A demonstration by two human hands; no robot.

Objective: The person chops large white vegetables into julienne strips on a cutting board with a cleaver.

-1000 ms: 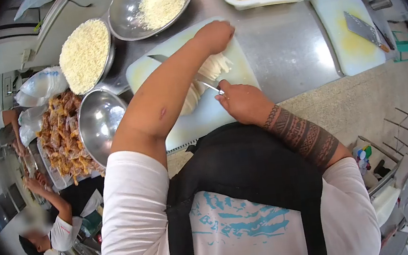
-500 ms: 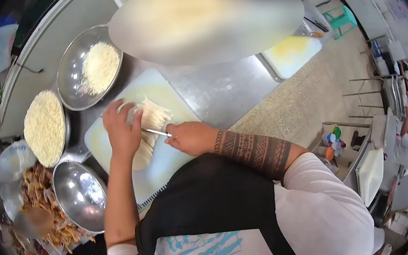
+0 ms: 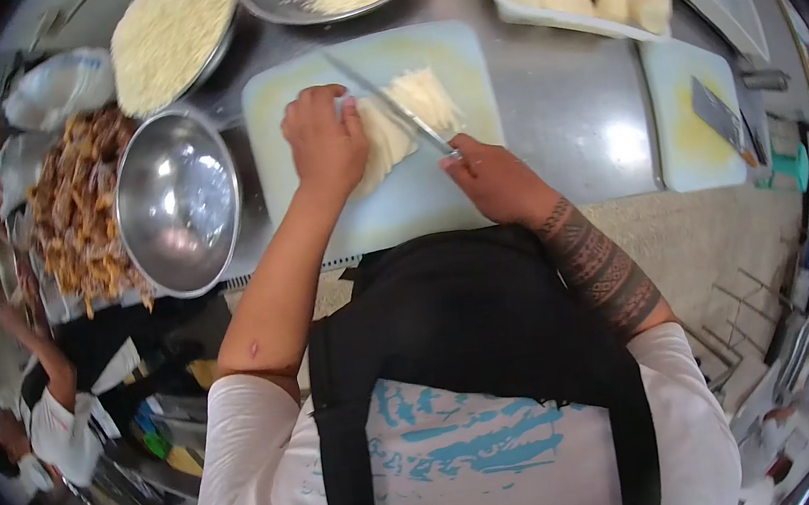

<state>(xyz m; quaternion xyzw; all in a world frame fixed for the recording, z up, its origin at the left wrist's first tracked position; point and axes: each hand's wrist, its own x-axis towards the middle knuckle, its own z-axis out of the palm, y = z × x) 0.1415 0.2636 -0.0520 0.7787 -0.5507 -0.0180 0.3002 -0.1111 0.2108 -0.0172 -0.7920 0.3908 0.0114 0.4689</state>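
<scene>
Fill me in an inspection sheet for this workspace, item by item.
Surface: metal table, with a pale, yellow-stained cutting board on it.
Job's things: knife, its blade between pale slices and a fan of thin strips.
Clutter: metal bowl left of the board; two bowls with pale shreds behind; white tub of peeled pieces; second board bearing a cleaver.
Hands: left hand palm down at the slices, grip hidden; right hand closed on the knife handle.
Cables: none clearly seen; edges too blurred to tell.
Surroundings: speckled floor, green stool, another person in white at left.
</scene>
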